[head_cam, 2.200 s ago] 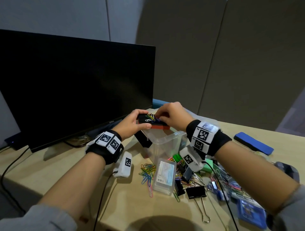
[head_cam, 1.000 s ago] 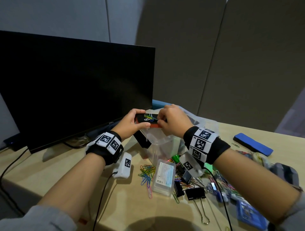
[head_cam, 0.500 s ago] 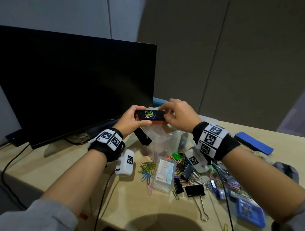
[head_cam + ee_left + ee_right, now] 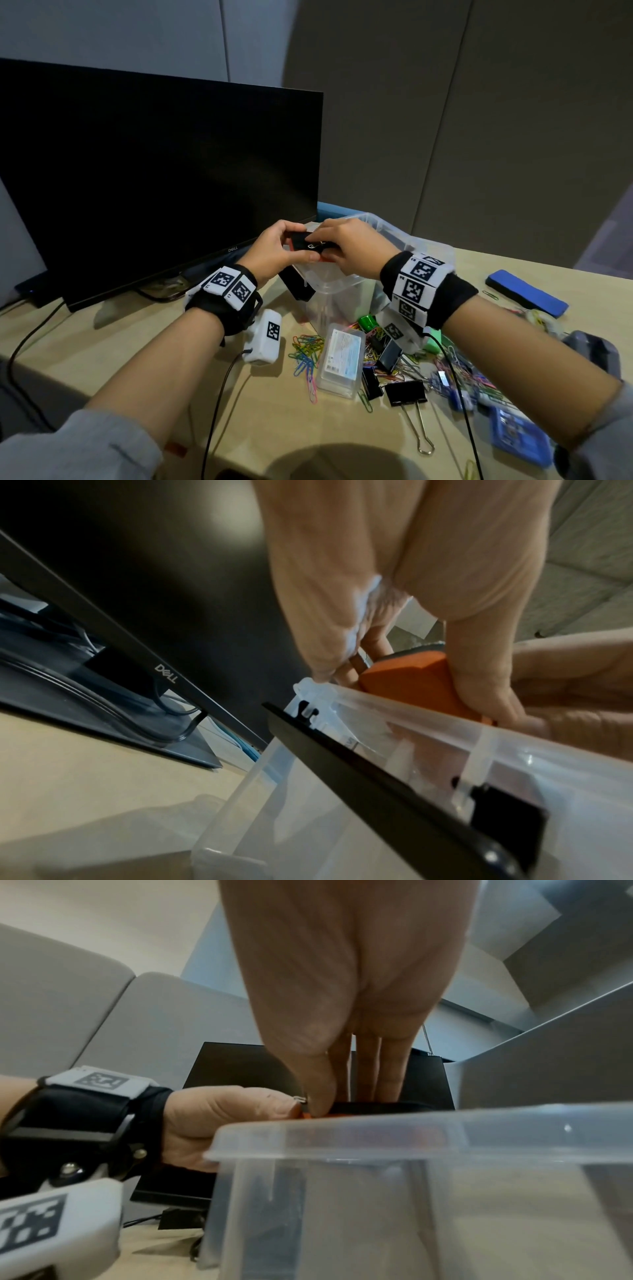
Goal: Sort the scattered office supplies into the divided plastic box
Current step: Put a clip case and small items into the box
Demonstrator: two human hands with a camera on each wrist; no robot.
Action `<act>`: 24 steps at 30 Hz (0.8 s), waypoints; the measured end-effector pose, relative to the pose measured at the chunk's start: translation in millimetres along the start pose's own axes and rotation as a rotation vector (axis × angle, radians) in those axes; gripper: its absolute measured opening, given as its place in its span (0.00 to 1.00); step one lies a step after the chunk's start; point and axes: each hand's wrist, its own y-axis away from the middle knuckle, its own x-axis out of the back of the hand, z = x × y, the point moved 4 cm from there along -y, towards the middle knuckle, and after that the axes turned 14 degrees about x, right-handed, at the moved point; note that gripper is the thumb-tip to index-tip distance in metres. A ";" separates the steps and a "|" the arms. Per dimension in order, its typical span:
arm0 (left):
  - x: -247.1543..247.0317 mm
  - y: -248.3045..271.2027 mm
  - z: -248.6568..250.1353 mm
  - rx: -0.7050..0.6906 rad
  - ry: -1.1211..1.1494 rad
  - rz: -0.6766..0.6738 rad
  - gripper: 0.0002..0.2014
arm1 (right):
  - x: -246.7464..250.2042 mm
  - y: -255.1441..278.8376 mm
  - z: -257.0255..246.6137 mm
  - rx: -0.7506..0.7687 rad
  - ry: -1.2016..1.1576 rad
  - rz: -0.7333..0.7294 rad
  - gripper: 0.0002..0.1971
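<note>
head cam looks down, wrist cams close, all share plastic box

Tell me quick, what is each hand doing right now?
Left hand: closed, its fingers gripping the small black and orange box above the clear plastic box.
Right hand: closed, its fingers pinching the same small box.

Left hand gripping an orange box (underside only), above clear plastic box; Dell monitor behind
</note>
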 end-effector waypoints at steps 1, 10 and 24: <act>-0.2 0.2 0.0 0.003 0.007 -0.003 0.28 | 1.6 0.9 0.3 0.001 -0.004 0.018 0.17; 0.3 0.3 1.2 -0.013 -0.022 0.004 0.27 | 10.0 2.6 3.9 -0.051 -0.017 0.082 0.11; 6.8 -1.2 -2.6 -0.079 -0.011 0.140 0.30 | 20.9 19.7 14.9 -0.237 -0.240 0.206 0.08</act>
